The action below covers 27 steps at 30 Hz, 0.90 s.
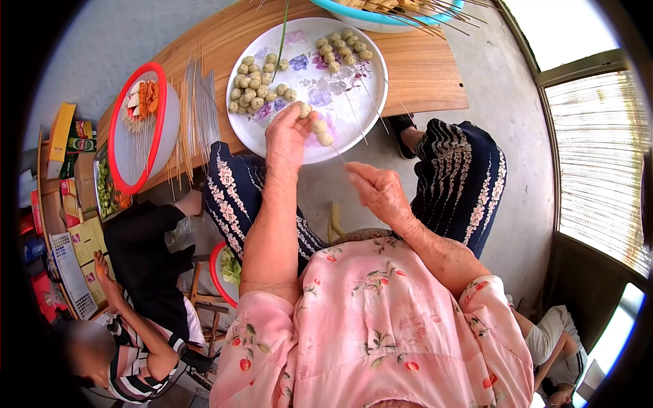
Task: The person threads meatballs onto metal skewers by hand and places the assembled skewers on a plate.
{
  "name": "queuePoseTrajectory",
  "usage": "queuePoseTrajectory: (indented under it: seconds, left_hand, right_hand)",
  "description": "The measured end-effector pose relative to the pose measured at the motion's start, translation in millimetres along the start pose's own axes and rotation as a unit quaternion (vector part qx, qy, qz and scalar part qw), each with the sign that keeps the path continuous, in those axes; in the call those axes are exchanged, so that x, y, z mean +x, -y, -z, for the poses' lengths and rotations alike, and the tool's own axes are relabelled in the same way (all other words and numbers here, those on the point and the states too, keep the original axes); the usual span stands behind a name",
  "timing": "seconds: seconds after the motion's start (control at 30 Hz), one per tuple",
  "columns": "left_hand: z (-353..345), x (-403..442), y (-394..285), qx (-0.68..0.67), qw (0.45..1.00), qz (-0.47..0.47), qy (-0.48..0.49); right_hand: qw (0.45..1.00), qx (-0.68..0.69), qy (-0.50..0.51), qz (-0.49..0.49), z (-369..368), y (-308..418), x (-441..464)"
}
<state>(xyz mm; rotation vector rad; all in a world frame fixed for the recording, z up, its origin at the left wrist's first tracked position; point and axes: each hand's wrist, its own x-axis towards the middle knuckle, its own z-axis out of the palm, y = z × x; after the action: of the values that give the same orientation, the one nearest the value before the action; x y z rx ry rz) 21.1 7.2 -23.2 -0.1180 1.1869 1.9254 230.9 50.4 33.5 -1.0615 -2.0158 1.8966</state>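
The thin skewer (335, 151) is near the centre of the frame, and it stands aslant with two pale round balls (322, 132) on its upper part. The right hand (378, 192), just below and to the right of it, grasps the lower end of this skewer with bent fingers. The left hand (287, 136), at the centre-left, pinches one more ball (305, 110) between the thumb and the fingers, close beside the upper end of the skewer; whether the tip touches this ball, I cannot tell.

Behind the hands there is a large white plate (292, 41) with purple flowers. A heap of loose balls (253, 87) lies on its left side, and at its upper right some balls already on sticks (343, 49) lie together. The plate is on a wooden table (422, 81). To the left of the plate, many bare sticks (197, 102) lie on the table, and beside them is a red-rimmed basin (163, 92). At the top edge of the frame is a blue-rimmed bowl (338, 9). In the lower left, another person (146, 367) in a striped top is sitting.
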Motion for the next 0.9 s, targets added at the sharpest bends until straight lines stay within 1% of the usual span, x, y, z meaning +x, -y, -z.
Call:
queuePoseTrajectory:
  seconds: [0.1,0.2,0.3,0.4,0.6,0.73,0.8,0.9]
  left_hand:
    - [-3,-3,-1,0.009,1.000,0.005,0.001]
    - [-4,-4,-2,0.032,0.999,0.015,0.006]
    - [-9,-11,-1,0.038,0.998,0.033,0.021]
    - [-7,-10,3,0.026,0.998,0.044,0.037]
    - [-6,-12,8,0.031,0.996,0.060,0.057]
    - [-14,-18,13,0.035,0.996,0.071,0.048]
    - [-14,-18,12,0.068,0.995,0.061,0.048]
    - [-15,-15,9,0.110,0.992,0.057,0.028]
  right_hand:
    - [1.000,0.002,-0.013,0.026,-1,-4,0]
    - [1.000,0.002,-0.012,0.028,-3,-4,1]
    - [1.000,-0.001,-0.014,0.018,-2,-3,2]
    - [1.000,0.004,-0.011,-0.014,-1,-1,2]
    - [0.997,-0.011,-0.067,0.048,-8,-8,4]
    - [0.997,-0.005,-0.073,0.030,-8,-7,10]
    - [0.997,-0.009,-0.068,0.026,-7,-8,12]
    - [0.995,0.005,-0.075,0.061,-11,-17,17]
